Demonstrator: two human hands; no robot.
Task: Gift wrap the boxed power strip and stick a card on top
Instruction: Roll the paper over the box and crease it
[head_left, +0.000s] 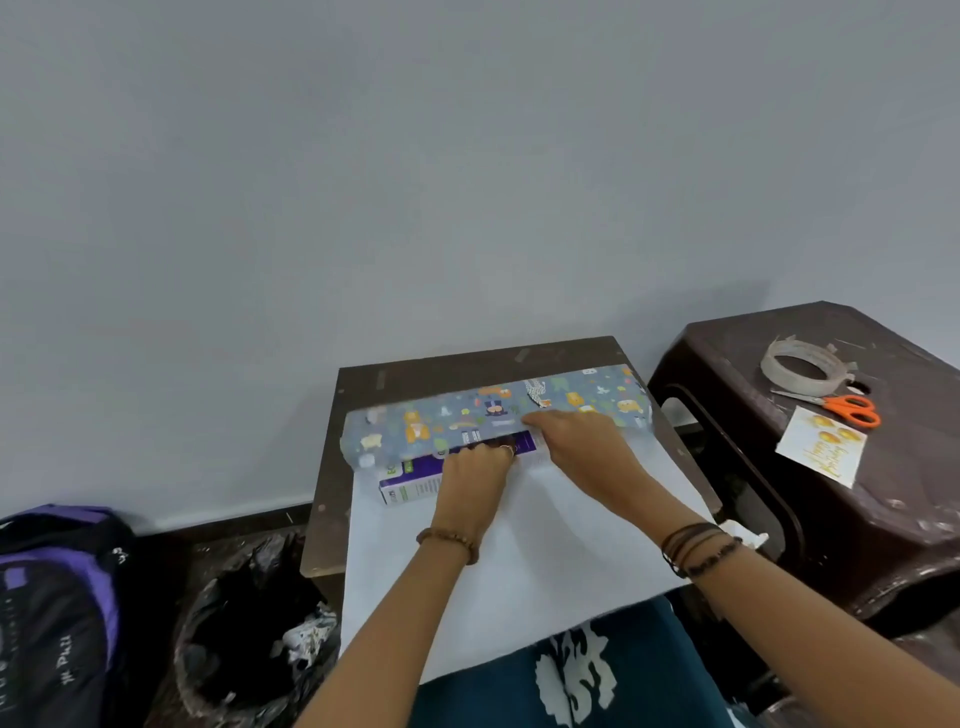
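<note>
Both hands press wrapping paper (498, 410) onto box (415, 486) | stool (883, 519): tape (802, 366), scissors (852, 408), card (823, 452)

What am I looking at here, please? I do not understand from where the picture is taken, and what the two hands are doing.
There is no machine: a person wears a camera on the head, looking down at their own arms. On the small table lies a sheet of wrapping paper, white side up, its far printed edge folded over a purple and white box. The left hand presses on the box, the right hand holds the printed flap on it. On the brown stool to the right wait a tape roll, orange scissors and a birthday card.
</note>
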